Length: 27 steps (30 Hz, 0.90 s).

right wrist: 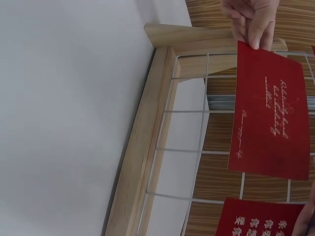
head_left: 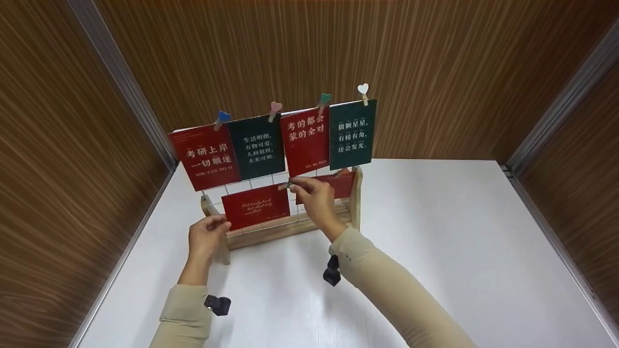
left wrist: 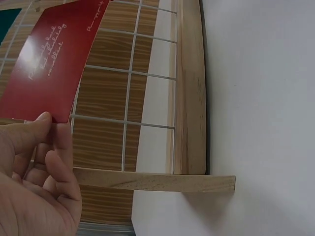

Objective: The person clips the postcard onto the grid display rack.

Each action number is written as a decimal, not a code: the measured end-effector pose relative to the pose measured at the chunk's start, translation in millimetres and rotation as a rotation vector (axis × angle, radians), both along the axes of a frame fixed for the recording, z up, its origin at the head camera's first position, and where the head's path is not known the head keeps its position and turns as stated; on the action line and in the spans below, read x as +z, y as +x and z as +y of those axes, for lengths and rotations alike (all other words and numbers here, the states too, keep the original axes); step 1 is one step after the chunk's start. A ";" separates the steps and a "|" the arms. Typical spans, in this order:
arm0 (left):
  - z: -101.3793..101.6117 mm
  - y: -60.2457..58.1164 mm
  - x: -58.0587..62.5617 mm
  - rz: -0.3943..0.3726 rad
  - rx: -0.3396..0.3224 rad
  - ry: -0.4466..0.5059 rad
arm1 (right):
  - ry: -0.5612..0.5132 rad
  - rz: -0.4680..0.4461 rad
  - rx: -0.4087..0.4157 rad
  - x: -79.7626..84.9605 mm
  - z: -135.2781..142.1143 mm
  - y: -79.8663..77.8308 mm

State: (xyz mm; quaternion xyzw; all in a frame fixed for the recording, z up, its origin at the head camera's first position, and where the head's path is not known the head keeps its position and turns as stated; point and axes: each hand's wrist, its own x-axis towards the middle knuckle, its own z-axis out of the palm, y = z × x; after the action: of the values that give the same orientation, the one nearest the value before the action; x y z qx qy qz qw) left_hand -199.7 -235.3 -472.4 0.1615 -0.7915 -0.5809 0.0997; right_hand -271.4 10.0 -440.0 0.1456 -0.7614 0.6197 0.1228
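In the head view, a red card (head_left: 256, 207) with white script hangs low on the left half of a wire grid rack. My left hand (head_left: 205, 237) pinches its lower left corner between thumb and fingers, which the left wrist view shows closely. At the card's upper right corner, my right hand (head_left: 315, 202) pinches a small clip (head_left: 284, 185); its top is hidden by the fingers. Only a bit of my right hand (right wrist: 306, 216) enters the right wrist view's edge. Another red card (head_left: 342, 186) hangs behind that hand, with an orange-red clip (head_left: 343, 172) at its top.
Along the top hang red and green cards (head_left: 257, 146), held by heart clips in blue (head_left: 223, 116), pink (head_left: 276, 107), green (head_left: 325, 98) and white (head_left: 363, 89). The rack's wooden base (head_left: 275, 236) stands on a white table (head_left: 435, 251). Wood-grain panels (head_left: 309, 53) enclose it.
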 end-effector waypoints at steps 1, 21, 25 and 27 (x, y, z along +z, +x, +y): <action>0.8 -0.4 0.0 0.007 0.006 0.003 | 0.000 0.000 -0.006 0.3 -1.4 0.0; 7.4 -2.4 -0.1 0.031 0.070 -0.024 | -0.022 -0.058 -0.083 0.1 -17.7 -5.3; 8.3 -3.8 -1.2 0.052 0.083 -0.022 | -0.037 -0.061 -0.052 0.1 -19.1 -5.9; 8.4 -3.9 -1.8 0.056 0.092 -0.021 | -0.040 -0.060 -0.041 0.1 -20.2 -6.1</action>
State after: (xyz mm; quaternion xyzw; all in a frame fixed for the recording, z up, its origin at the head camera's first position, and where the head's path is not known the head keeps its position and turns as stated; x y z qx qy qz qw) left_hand -203.6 -226.8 -474.2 0.1801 -0.7863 -0.5716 0.1502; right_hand -277.5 -10.2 -440.0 0.1088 -0.7549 0.6363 0.1157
